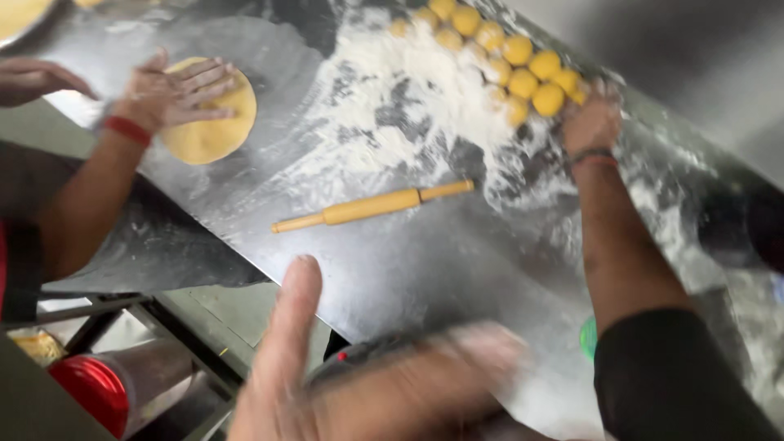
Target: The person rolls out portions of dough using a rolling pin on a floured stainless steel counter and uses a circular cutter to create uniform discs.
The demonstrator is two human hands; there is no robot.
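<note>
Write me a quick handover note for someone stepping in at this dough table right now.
Left hand: blurred, low over the table's near edge, thumb and fingers spread, holding nothing that shows.
Right hand: at the cluster of yellow dough balls; whether it grasps one is hidden.
Rolling pin: lies free on the floured steel table.
Done: one flat dough disc, under a co-worker's hand.
Left: the balls are all unrolled.

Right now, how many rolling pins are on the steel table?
1. The wooden rolling pin lies alone mid-table, between the flattened dough disc on the left and the dough balls in the flour top right. None other visible.
</note>
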